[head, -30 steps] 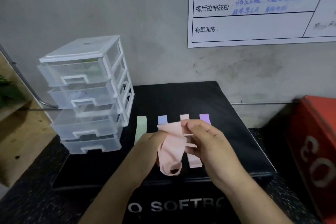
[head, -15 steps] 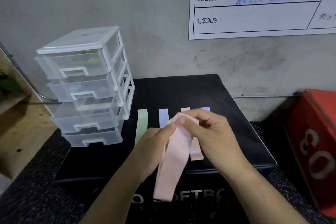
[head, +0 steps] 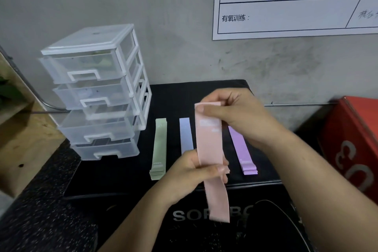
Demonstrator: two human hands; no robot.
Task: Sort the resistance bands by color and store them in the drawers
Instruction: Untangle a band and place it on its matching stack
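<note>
Pink band (head: pixel 210 145): held upright above the black surface (head: pixel 204 92); right hand (head: pixel 235 114) fingers pinching its top, left hand (head: pixel 194 172) fingers pinching midway. Green (head: pixel 159 149), blue (head: pixel 185 135), purple (head: pixel 242 149) bands lie flat beside the drawers (head: pixel 96 90).

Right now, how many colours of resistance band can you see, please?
4: green bands leftmost on the black box, blue bands beside them, purple bands rightmost, and a pink band held by the left hand and right hand. More pink may hide behind it.
</note>
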